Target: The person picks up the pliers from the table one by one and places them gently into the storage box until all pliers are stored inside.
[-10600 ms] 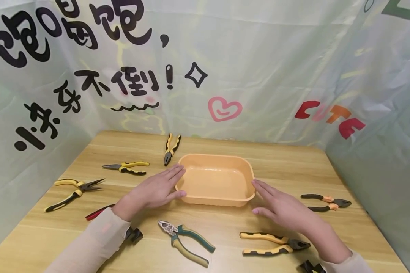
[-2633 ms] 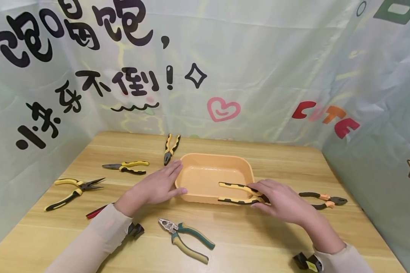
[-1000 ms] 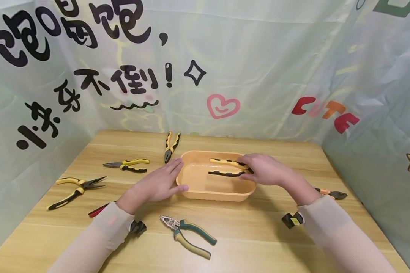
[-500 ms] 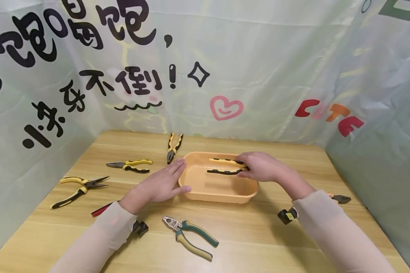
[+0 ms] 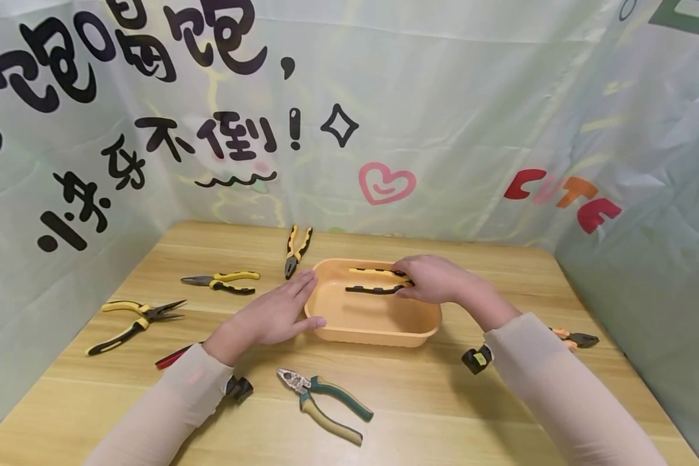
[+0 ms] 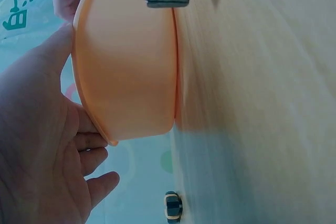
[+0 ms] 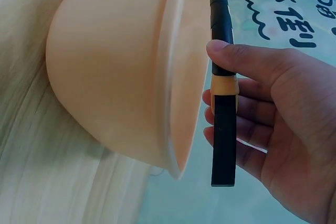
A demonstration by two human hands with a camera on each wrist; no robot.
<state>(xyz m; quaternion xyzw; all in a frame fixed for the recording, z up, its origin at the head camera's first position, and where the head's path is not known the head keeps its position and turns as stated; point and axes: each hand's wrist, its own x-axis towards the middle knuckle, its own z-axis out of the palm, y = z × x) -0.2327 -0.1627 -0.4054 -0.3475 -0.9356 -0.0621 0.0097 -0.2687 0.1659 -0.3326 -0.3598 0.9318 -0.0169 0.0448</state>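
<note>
With right hand (image 5: 433, 278), pinches yellow-and-black-handled pliers (image 7: 224, 85) near the pivot, handles-leftward above the peach plastic tray (image 5: 375, 338); with left hand (image 5: 275, 317), unclenched, touches tray's left rim (presumably steadying it).

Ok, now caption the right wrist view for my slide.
Black-and-yellow pliers held in the right grip just above a pale orange tub.

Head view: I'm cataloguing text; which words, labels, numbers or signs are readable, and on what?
"饱喝饱," on the backdrop, partly cut off.
"快乐不倒!" on the backdrop; second character stylised, less certain.
"CUTE" on the backdrop, right side.
Pliers and tray: no readable text.
Yellow patch on right camera: too small to read.
</note>
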